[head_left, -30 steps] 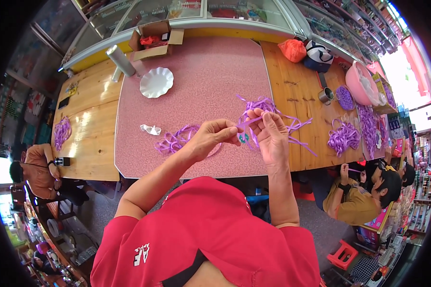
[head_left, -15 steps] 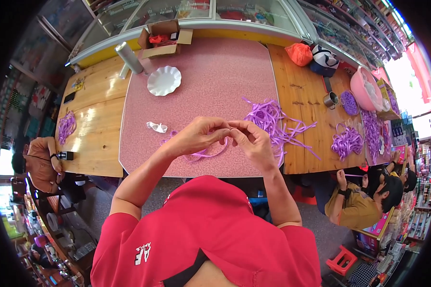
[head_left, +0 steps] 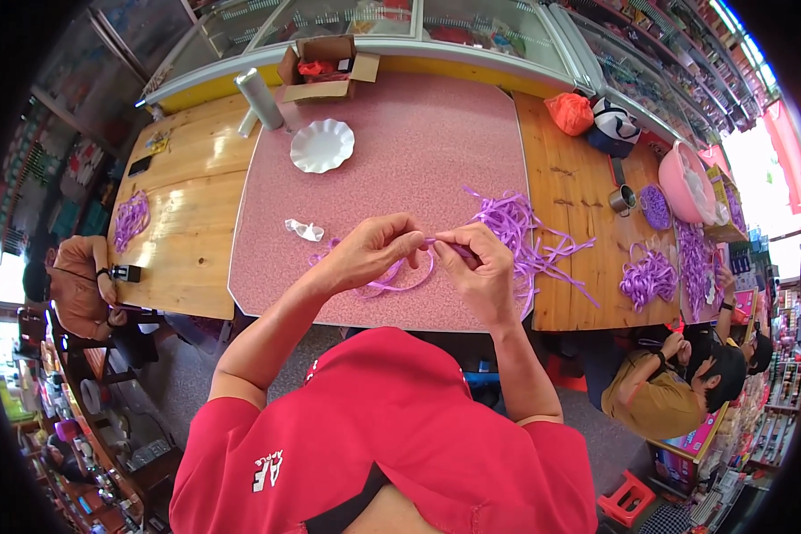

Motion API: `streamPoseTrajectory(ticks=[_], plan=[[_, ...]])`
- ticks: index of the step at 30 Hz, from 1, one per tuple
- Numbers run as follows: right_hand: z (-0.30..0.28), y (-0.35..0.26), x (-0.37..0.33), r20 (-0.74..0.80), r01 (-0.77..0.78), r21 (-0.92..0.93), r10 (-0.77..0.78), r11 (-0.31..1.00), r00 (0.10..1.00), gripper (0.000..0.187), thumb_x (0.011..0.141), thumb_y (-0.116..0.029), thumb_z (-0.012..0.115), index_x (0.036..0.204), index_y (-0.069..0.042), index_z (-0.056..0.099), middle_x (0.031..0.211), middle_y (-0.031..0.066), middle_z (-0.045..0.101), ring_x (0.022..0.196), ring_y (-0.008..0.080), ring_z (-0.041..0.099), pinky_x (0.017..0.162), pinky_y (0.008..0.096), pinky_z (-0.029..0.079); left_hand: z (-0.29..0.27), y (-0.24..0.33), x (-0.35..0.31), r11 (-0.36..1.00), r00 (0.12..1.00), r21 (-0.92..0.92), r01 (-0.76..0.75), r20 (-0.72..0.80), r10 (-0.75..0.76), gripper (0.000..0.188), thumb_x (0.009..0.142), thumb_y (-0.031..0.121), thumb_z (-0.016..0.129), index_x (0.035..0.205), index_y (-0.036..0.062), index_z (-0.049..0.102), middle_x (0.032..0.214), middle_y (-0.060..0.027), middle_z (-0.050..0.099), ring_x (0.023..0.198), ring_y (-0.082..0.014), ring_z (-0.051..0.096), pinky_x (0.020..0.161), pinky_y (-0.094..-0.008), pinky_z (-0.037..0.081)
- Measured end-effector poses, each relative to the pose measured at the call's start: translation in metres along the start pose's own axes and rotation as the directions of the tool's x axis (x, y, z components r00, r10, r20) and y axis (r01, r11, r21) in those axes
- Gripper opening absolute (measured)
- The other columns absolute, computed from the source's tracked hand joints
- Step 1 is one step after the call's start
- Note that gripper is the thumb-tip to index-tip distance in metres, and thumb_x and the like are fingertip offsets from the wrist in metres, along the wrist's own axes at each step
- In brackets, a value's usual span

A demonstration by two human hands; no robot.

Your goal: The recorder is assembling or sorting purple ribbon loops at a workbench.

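Above the near part of the pink tabletop [head_left: 400,133], my left hand [head_left: 378,249] and my right hand [head_left: 481,267] meet fingertip to fingertip. Both are closed in a pinch on a thin purple ribbon [head_left: 404,288]. A short bit of it shows between the fingertips, and the rest curves down in a loop below my left hand. Just beyond my right hand lies a loose pile of purple ribbons [head_left: 505,221], its strands spilling to the right. A small crumpled white piece [head_left: 304,230] rests left of my hands. Whether the ribbon is knotted is too small to tell.
Farther back are a white scalloped plate [head_left: 322,145], a plastic-film roll [head_left: 258,98] and an open carton [head_left: 329,89]. Ribbon bunches [head_left: 650,278] lie on the right wooden table beside a metal cup [head_left: 622,200] and pink basin [head_left: 685,182]. Co-workers sit left [head_left: 80,276] and right [head_left: 659,387].
My fingertips have drawn slightly apart, so more ribbon shows between them. The view has shifted, with the table's things a little farther right. The right co-worker's hands have moved.
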State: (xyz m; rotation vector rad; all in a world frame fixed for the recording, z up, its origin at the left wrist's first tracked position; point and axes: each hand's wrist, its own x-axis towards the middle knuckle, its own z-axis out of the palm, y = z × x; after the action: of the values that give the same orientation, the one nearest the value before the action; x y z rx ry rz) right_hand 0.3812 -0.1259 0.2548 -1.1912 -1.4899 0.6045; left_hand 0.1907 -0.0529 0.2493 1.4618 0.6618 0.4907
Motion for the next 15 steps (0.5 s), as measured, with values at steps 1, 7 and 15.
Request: streamPoseTrajectory(ticks=[1,7,15], plan=[[-0.001,0.000,-0.001,0.004,-0.045,0.017,0.045,0.999,0.999,0.007,0.086,-0.001,0.071,0.093,-0.001,0.069,0.083,-0.0009,0.058,0.068,0.0040,0.048,0.057,0.0193,0.038,0.001,-0.002,-0.002,1.000,0.999,0.005,-0.024,-0.032,0.024,0.029,0.102,0.027,0.055,0.105,-0.0009,0.061,0.090,-0.0015,0.063,0.087,-0.0084,0.058,0.079,-0.0260,0.048],[-0.001,0.001,-0.004,0.002,-0.145,0.082,0.145,0.986,0.989,0.006,0.086,-0.001,0.071,0.092,-0.001,0.071,0.083,0.0038,0.064,0.071,0.0076,0.058,0.059,0.0217,0.046,0.013,0.002,-0.008,0.850,0.874,0.415,-0.324,-0.212,0.436,0.020,0.092,0.015,0.066,0.107,0.0023,0.062,0.096,-0.0063,0.065,0.094,-0.0173,0.062,0.083,-0.0300,0.049],[0.000,-0.002,-0.006,0.009,-0.122,0.075,0.121,0.990,0.993,0.005,0.088,-0.003,0.070,0.092,-0.001,0.071,0.081,0.0022,0.061,0.067,0.0061,0.054,0.056,0.0220,0.042,0.017,-0.003,-0.004,0.560,0.717,0.694,-0.454,-0.089,0.691,0.024,0.079,0.005,0.075,0.102,0.0057,0.066,0.096,-0.0097,0.067,0.096,-0.0284,0.063,0.087,-0.0389,0.049]])
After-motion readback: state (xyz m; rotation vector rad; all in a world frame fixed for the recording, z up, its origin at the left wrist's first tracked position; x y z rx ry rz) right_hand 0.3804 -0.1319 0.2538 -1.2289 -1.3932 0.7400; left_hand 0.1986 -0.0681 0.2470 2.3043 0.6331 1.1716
